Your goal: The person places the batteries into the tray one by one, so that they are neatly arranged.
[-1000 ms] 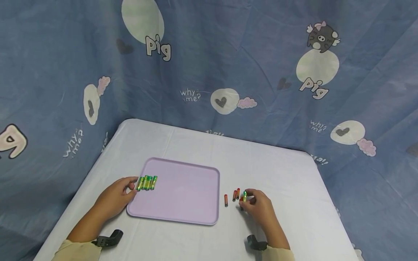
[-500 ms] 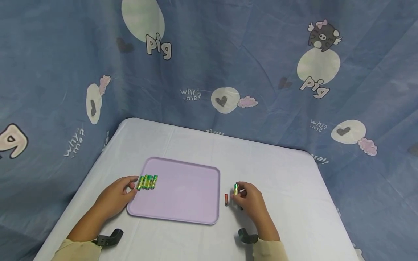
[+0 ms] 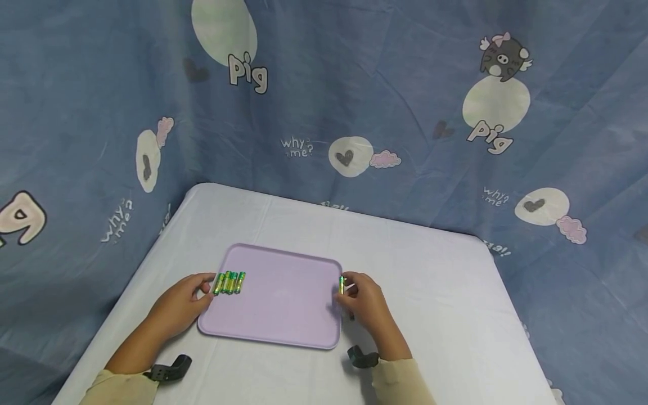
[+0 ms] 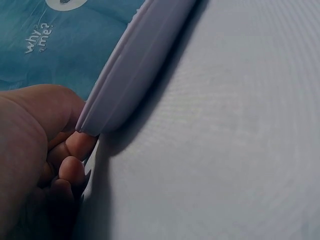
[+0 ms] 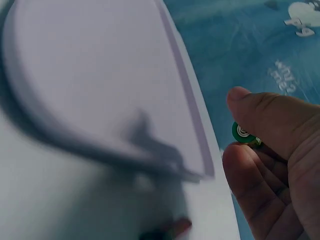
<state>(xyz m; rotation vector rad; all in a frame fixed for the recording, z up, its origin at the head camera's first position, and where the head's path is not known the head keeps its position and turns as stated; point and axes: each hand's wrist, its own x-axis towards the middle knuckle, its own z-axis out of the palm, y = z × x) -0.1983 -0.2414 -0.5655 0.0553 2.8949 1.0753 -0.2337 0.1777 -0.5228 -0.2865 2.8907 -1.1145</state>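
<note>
My left hand (image 3: 178,306) grips the left edge of the lilac tray (image 3: 283,298); in the left wrist view the thumb and fingers (image 4: 80,145) close on the tray's corner (image 4: 115,100). Several green-and-gold batteries (image 3: 230,283) lie side by side inside the tray at its left. Above the tray's right rim, my right hand (image 3: 369,304) pinches one green-and-gold battery (image 3: 341,285) between thumb and fingers. Its green end (image 5: 242,132) shows in the right wrist view, beside the tray (image 5: 100,65).
Red batteries lie on the white tablecloth (image 3: 430,281) by the right hand, mostly hidden; one blurred red end (image 5: 182,226) shows in the right wrist view. A blue printed curtain (image 3: 304,101) hangs behind the table.
The right hand has moved left with its battery, from over the red batteries to the tray's right rim, and now covers most of them. The left hand has stayed at the tray's edge.
</note>
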